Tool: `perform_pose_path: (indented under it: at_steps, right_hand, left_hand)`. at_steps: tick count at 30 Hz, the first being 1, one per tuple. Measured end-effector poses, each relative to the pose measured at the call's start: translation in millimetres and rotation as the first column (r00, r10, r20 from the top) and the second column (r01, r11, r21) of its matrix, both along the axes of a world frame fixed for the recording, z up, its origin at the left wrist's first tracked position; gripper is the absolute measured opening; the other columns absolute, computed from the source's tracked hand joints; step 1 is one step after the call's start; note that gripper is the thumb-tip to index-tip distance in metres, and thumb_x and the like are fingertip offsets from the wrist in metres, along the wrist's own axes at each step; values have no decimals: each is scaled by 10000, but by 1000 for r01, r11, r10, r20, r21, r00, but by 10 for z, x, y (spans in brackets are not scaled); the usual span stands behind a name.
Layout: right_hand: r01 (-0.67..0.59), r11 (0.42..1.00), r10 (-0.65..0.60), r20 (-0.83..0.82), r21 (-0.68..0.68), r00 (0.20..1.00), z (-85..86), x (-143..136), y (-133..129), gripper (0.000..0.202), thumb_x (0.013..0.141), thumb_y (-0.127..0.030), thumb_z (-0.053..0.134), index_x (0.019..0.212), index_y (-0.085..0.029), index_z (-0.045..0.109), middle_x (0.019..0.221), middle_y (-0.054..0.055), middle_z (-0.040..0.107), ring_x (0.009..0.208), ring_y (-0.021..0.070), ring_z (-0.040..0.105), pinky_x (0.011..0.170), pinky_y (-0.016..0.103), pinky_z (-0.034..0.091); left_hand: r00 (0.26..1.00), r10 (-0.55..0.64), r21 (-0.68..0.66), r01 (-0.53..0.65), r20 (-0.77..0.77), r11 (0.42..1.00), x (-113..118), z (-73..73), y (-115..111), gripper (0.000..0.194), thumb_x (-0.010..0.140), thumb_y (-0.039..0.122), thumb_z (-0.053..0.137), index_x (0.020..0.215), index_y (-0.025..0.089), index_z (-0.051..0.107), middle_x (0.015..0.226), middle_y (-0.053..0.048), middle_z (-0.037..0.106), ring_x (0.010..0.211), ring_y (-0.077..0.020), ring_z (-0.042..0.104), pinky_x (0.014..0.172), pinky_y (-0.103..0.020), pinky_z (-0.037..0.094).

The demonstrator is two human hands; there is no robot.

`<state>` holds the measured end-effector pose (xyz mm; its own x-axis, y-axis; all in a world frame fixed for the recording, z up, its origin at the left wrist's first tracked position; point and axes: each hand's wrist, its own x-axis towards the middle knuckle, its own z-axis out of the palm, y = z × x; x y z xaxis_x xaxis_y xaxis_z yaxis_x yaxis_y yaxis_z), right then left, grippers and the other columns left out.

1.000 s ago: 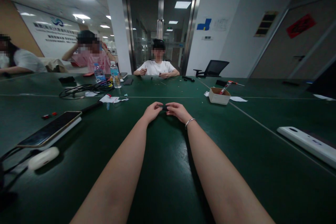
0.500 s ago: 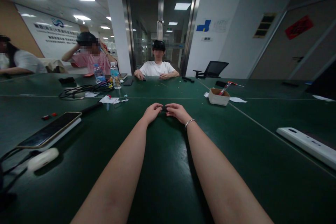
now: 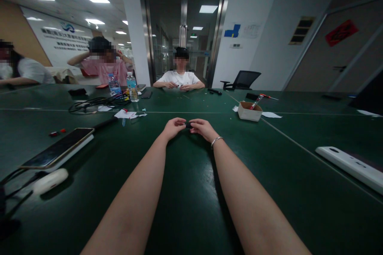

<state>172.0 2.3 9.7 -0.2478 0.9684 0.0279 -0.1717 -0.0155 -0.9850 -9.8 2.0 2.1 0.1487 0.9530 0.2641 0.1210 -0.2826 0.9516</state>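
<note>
A small dark object (image 3: pixel 188 125) is pinched between my two hands, just above the green table (image 3: pixel 191 191); it is too small and too covered by fingers to tell its kind. My left hand (image 3: pixel 174 128) grips it from the left with thumb and fingertips. From the other side my right hand (image 3: pixel 204 128) holds it in the same way, a silver bangle on its wrist. Both arms are stretched forward over the tabletop.
A phone (image 3: pixel 60 147) lies on a white block at left, near a white oval device (image 3: pixel 50 181) with cables. Bottles (image 3: pixel 132 87) and tangled cables (image 3: pixel 92 102) stand farther back. At right are a small box (image 3: pixel 250 111) and a white device (image 3: pixel 353 167). People sit across the table.
My hands keep nearly the same place and grip. Across the table, the person in white has brought both hands together around something small. The view has tilted slightly.
</note>
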Motion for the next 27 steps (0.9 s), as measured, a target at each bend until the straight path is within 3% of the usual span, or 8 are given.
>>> perform_pose_path:
  at_steps: [7,13,18,20,23,27]
  right_hand:
    - [-5,1000,5,16,4,1000,-16,7,14,107,817,-59,650,906,-114,676,668,33,676,537,88,651,539,174,588]
    - [-15,999,15,5,35,1000,39,0,-38,324,746,-16,692,1020,-175,626,844,3,644,580,82,674,608,206,607]
    - [-20,999,24,90,-38,996,61,-32,-20,168,909,-244,586,1019,-118,574,677,37,632,480,105,635,460,189,551]
    - [-34,999,35,89,-12,995,57,-23,-15,163,885,-183,602,1037,-137,565,727,37,651,488,97,635,451,179,542]
    - [-47,998,46,16,30,999,54,-6,-16,379,780,-51,661,1101,-207,536,884,12,665,568,95,673,532,204,579]
    - [-49,999,52,130,-23,990,60,-23,-12,124,867,-184,605,975,-145,560,711,37,651,455,102,618,420,188,519]
  left_hand:
    - [999,-13,-16,13,37,1000,-9,5,14,355,579,177,773,922,145,686,947,-81,706,914,-185,638,923,-390,474]
    - [998,-2,-23,3,57,1000,-16,4,14,353,607,204,774,940,138,676,960,-85,713,933,-182,644,956,-398,461]
    - [997,19,-33,-17,74,999,-13,-8,24,399,602,200,787,972,124,662,934,-95,710,913,-185,654,942,-403,465]
    - [998,18,-34,-15,65,999,-13,-12,28,394,601,218,794,961,125,665,947,-100,711,926,-191,653,946,-409,462]
    - [998,23,-34,-21,60,999,-17,-11,27,382,609,227,791,958,131,668,956,-94,713,942,-192,651,951,-406,464]
    - [998,19,-33,-17,66,999,-21,-2,20,374,618,216,783,963,130,669,954,-95,714,936,-188,652,953,-401,464]
